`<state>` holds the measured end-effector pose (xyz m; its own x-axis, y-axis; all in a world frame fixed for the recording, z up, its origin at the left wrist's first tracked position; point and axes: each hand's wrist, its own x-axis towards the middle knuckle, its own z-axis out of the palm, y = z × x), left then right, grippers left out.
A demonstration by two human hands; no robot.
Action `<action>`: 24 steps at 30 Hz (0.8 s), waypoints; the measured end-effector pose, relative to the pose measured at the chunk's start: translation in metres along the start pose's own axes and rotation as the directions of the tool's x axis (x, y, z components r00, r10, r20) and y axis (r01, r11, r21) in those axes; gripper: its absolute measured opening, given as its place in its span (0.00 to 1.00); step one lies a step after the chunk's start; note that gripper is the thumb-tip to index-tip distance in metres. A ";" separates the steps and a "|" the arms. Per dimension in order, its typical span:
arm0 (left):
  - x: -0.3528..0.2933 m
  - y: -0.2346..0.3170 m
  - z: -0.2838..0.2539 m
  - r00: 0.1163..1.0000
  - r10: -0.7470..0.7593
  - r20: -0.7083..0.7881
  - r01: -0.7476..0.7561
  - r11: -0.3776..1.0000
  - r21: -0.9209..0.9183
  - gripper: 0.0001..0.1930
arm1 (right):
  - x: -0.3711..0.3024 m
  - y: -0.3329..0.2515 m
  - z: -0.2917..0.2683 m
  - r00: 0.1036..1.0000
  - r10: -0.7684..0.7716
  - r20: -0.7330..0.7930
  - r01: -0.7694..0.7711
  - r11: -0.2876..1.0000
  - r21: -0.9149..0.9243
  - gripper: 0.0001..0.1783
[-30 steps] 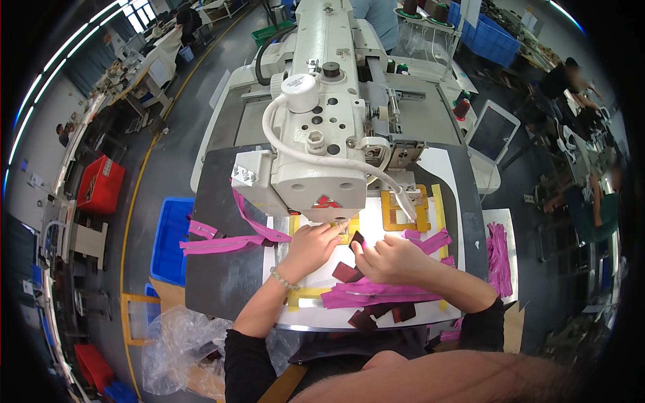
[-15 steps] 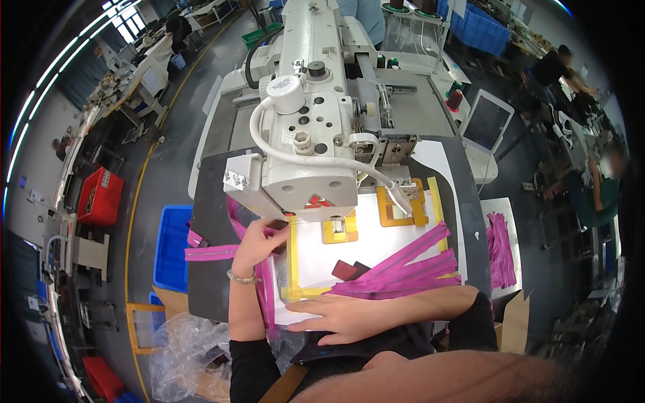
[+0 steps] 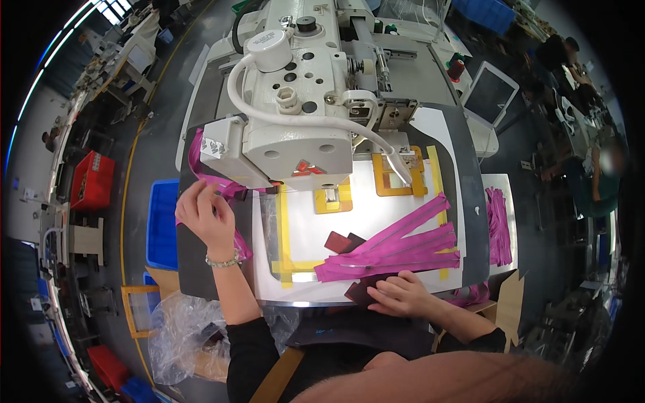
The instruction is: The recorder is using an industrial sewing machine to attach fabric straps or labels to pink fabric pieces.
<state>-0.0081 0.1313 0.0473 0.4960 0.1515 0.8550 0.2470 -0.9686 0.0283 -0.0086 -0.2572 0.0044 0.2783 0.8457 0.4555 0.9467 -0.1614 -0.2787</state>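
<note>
At the left of the sewing machine, my left hand (image 3: pixel 209 221) has its fingers curled over a magenta zipper strip (image 3: pixel 240 244). The strip loops up beside the machine head, and my hand hides part of it. My right hand (image 3: pixel 403 295) is at the table's front edge, its fingers closed on a dark maroon patch (image 3: pixel 361 293). Just beyond it, several magenta zipper strips (image 3: pixel 396 256) lie fanned out on the white template sheet (image 3: pixel 302 232). A reddish-brown patch (image 3: pixel 338 242) and a darker one sit by their left end.
The white sewing machine head (image 3: pixel 295 141) overhangs the sheet, with yellow clamp frames (image 3: pixel 334 199) below. A blue bin (image 3: pixel 161 228) stands left of the table. More magenta strips (image 3: pixel 498 225) rest on a side surface at right. Clear plastic (image 3: pixel 181 329) bunches below left.
My left hand has moved left and up, and the zipper strips there have shifted off the front edge with it. My right hand has drawn back to the right and closed on a dark patch.
</note>
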 end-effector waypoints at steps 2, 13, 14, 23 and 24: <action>-0.003 0.013 -0.005 0.944 0.197 -0.264 -0.238 0.962 -0.135 0.14 | -0.007 -0.013 0.003 0.999 -0.028 0.019 0.029 0.997 -0.069 0.17; -0.041 0.106 -0.034 0.750 0.659 0.051 -0.423 0.538 -0.729 0.12 | -0.013 -0.020 0.009 0.997 -0.056 0.055 0.066 0.979 -0.195 0.18; -0.047 0.109 -0.036 0.760 0.641 0.113 -0.320 0.519 -0.793 0.13 | -0.015 -0.018 0.013 0.999 -0.012 -0.038 0.009 0.997 -0.074 0.17; -0.055 0.138 -0.051 0.749 0.494 0.442 0.242 0.417 -0.876 0.18 | 0.026 0.010 -0.006 0.594 0.703 0.392 -0.469 -0.094 0.878 0.15; -0.058 0.140 -0.052 0.716 0.409 0.566 0.397 0.429 -0.812 0.18 | 0.028 0.012 -0.005 0.587 0.702 0.404 -0.447 -0.135 0.884 0.16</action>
<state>-0.0454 -0.0231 0.0287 0.9272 -0.1763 0.3305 -0.3731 -0.5151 0.7717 0.0116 -0.2381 0.0174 0.7620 0.5887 -0.2698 -0.3959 0.0938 -0.9135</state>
